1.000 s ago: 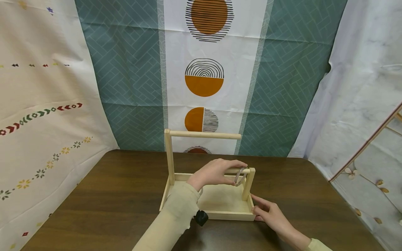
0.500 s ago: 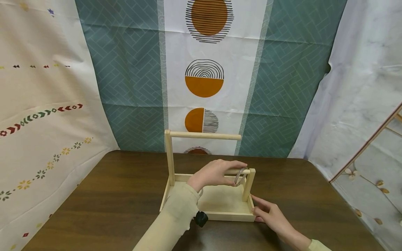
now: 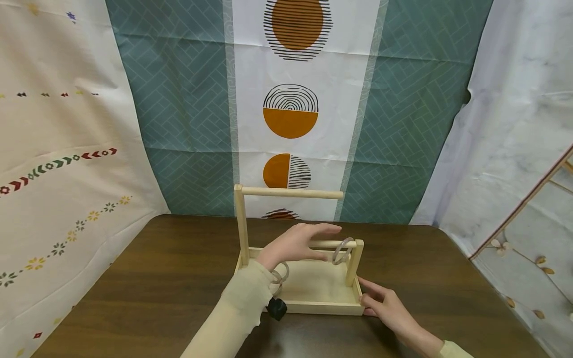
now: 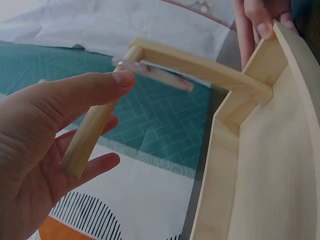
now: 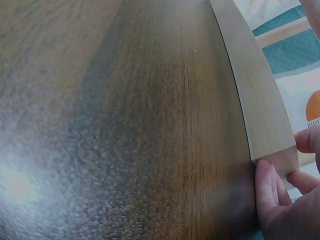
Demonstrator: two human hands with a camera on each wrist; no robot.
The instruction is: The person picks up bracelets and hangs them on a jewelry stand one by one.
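Note:
A pale wooden jewelry stand (image 3: 318, 309), a shallow tray with a tall bar and a shorter bar, sits on the table. On the shorter bar (image 3: 324, 243) hangs a translucent bangle (image 3: 342, 251), close to the right post. My left hand (image 3: 297, 243) is around that bar with fingers spread, its fingertips apart from the bangle. Two more clear bangles (image 3: 285, 271) show beside my left wrist over the tray, partly hidden by the sleeve. My right hand (image 3: 387, 308) grips the tray's front right corner, thumb on the rim (image 5: 306, 139) side and fingers beneath.
The brown wooden table (image 3: 179, 278) extends around the stand. Above the tray stands the tall bar (image 3: 291, 192), fixed to the left post with its right end free. Patterned cloths (image 3: 179, 124) hang behind and at both sides. A black device (image 3: 276, 309) sits on my left wrist.
My left hand has let go of the bangle and drawn back to the left. The bangle stays hanging on the shorter bar. My right hand has kept its place.

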